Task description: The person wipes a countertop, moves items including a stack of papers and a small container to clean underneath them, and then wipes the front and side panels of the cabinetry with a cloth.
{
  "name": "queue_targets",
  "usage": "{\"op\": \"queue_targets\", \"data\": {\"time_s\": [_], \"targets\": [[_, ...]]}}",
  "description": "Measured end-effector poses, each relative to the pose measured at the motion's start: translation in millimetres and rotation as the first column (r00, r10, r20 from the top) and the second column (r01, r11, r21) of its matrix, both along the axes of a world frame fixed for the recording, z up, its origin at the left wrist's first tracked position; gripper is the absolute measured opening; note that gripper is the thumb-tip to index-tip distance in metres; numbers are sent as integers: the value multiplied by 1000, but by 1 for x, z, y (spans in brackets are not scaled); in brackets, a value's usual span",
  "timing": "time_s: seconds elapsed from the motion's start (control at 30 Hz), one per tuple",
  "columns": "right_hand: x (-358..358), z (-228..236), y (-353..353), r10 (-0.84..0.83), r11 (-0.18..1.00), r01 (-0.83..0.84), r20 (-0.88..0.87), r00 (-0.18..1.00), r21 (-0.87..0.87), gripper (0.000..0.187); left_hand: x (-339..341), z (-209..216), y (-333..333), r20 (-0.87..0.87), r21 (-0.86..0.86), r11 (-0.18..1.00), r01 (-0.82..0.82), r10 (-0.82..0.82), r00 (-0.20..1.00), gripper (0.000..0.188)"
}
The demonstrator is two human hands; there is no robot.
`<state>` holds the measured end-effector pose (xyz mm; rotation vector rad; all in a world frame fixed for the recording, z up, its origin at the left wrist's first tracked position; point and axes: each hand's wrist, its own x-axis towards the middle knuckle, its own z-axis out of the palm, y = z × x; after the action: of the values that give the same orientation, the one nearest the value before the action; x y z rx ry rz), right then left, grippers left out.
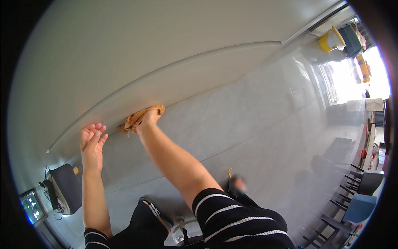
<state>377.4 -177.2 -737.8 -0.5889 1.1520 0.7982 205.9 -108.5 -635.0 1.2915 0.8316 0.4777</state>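
My right hand (151, 118) presses a tan-brown cloth (134, 121) against the low part of the pale wall (141, 62), just above the floor. The cloth is bunched under the palm and covers most of the fingers. To its left, my left hand (93, 146) is raised close to the wall with its fingers spread and slightly curled, holding nothing. A long raised trim strip (174, 62) runs along the wall above both hands.
Grey floor (248, 124) spreads beside the wall. At the left stand a dark grey box (68, 186) with cables and a lit screen (33, 207). Chairs (360, 207) line the right side, and a yellow-and-white bucket (331, 40) stands far right. My sandalled foot (154, 209) is below.
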Motion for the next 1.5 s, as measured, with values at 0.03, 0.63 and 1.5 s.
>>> {"op": "queue_targets", "data": {"time_s": [0.03,0.63,1.5], "targets": [[14,-28,-6,-47,998,47,-6,999,30,55,2,3,-1,-14,0,999,33,-33,999,40],[141,-87,-116,69,896,242,654,753,-373,56,-102,20,23,-96,34,989,-141,144,985,59],[-197,-29,50,178,33,124,-116,-977,-992,49,-250,-31,-71,-384,-213,961,-175,82,920,33]]}}
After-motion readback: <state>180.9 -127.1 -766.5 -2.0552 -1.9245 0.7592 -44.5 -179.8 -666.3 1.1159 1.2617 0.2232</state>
